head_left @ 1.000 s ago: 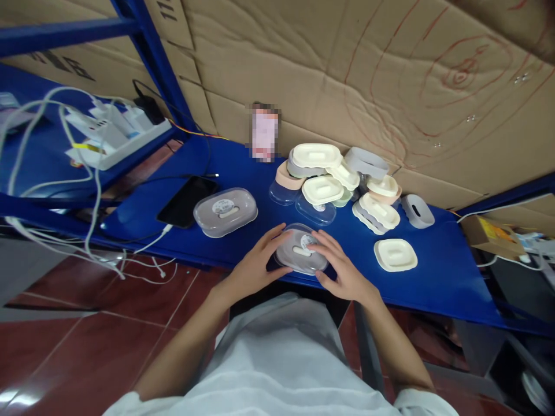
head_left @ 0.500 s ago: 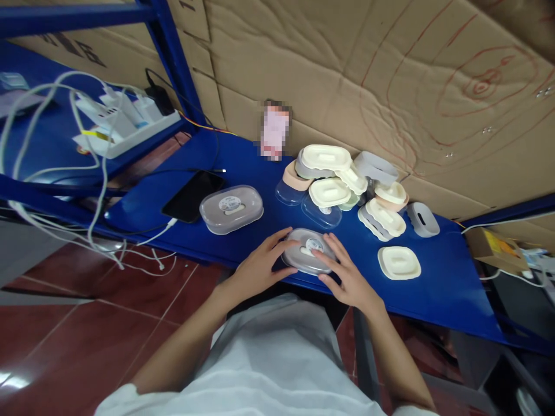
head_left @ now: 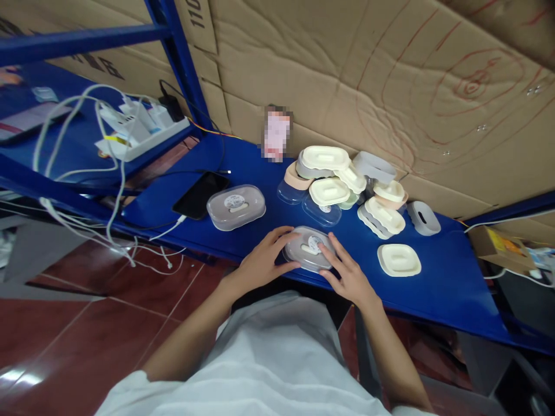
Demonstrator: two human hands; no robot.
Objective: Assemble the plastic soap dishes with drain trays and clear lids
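A small grey oval plastic box (head_left: 299, 254) with a clear lid and a round label sits near the table's front edge. My left hand (head_left: 264, 260) grips its left end, fingers at the back and thumb at the front. On the other end is my right hand (head_left: 349, 277), fingers over the lid and right side, thumb near the front edge. A similar lidded box (head_left: 236, 216) stands apart to the left. Behind my hands is a pile of cream lids (head_left: 325, 157), grey and peach bands and clear covers. One cream tray-like piece (head_left: 399, 260) lies to the right.
A black phone (head_left: 200, 195) with a white cable lies at the left of the blue table (head_left: 451, 283). Farther left is a power strip (head_left: 151, 138) with tangled cables. A blurred upright screen (head_left: 276, 136) leans on the cardboard wall (head_left: 312, 69). A grey ring (head_left: 424, 218) stands right.
The view has shifted slightly, so the left side shows more. Both hands stay on the box; the right fingers have moved a little on the lid.
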